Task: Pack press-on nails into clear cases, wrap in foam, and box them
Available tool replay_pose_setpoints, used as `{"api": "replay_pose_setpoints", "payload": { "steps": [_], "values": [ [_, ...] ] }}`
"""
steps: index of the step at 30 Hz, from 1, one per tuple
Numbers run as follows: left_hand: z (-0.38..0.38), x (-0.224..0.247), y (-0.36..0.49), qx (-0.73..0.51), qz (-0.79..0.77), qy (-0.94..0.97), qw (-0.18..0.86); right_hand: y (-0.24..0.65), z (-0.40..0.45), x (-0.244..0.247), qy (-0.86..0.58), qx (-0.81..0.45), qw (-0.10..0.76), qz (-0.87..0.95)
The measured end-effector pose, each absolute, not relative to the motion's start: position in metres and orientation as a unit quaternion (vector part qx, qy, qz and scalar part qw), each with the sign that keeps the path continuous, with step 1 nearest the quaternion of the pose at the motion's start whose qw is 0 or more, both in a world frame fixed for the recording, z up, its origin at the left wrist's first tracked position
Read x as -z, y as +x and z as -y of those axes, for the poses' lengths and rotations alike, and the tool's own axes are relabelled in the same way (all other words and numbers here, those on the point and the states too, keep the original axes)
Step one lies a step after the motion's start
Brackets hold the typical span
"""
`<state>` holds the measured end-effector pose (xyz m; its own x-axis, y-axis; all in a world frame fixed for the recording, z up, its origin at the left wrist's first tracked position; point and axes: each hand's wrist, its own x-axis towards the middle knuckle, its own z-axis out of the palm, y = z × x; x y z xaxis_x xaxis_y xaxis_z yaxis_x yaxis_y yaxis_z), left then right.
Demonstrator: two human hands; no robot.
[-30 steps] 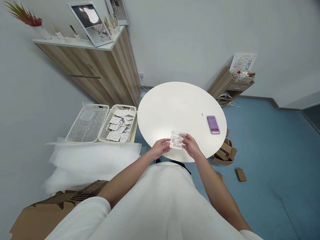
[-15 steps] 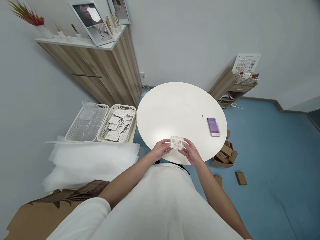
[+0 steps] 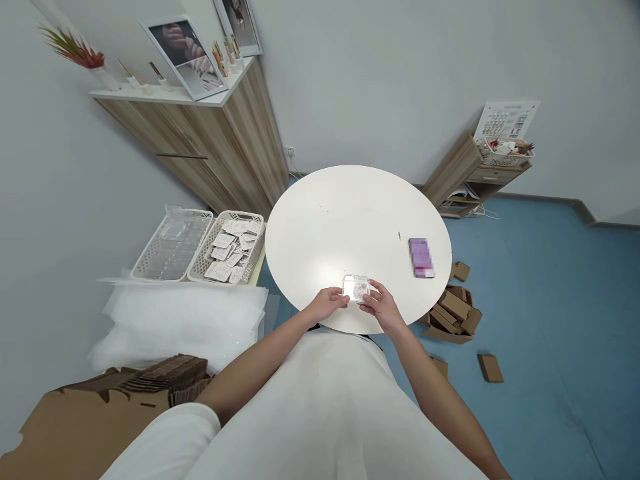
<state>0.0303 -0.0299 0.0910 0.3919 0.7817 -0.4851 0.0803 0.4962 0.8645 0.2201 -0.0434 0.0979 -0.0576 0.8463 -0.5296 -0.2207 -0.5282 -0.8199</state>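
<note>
A small clear plastic case [image 3: 356,288] is held over the near edge of the white oval table [image 3: 345,213]. Its contents look pale and pinkish but are too small to name, and glare covers part of the lid. My left hand [image 3: 327,303] grips the case's left side, thumb at the near corner. On the opposite side, my right hand [image 3: 384,308] has its fingers closed on the case's edge. A purple, blurred-out flat object [image 3: 421,257] lies on the table's right side.
To the left stand a basket of clear cases [image 3: 173,245] and a basket of printed cards [image 3: 227,250]. White packing sheets [image 3: 185,320] and flattened cardboard [image 3: 90,427] lie nearer. Brown boxes [image 3: 453,313] sit on the floor at right, a wooden cabinet [image 3: 200,147] behind left.
The case has tilted, and its lid now catches the light. Both thumbs have come onto its near side. My view has shifted slightly.
</note>
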Motion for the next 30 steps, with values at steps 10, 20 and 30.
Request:
{"api": "replay_pose_setpoints", "payload": {
  "steps": [10,20,30],
  "values": [
    [0.035,-0.077,0.062,-0.232,-0.517,0.5,0.655,0.24,0.036,-0.092,-0.568,-0.665,0.381,0.3],
    [0.041,-0.074,0.066,-0.34,-0.603,0.414,0.591,0.234,0.028,-0.078,-0.568,-0.664,0.374,0.312],
    [0.039,-0.065,0.025,-0.365,-0.615,0.388,0.581,0.178,0.012,-0.064,-0.588,-0.641,0.294,0.396]
  ]
}}
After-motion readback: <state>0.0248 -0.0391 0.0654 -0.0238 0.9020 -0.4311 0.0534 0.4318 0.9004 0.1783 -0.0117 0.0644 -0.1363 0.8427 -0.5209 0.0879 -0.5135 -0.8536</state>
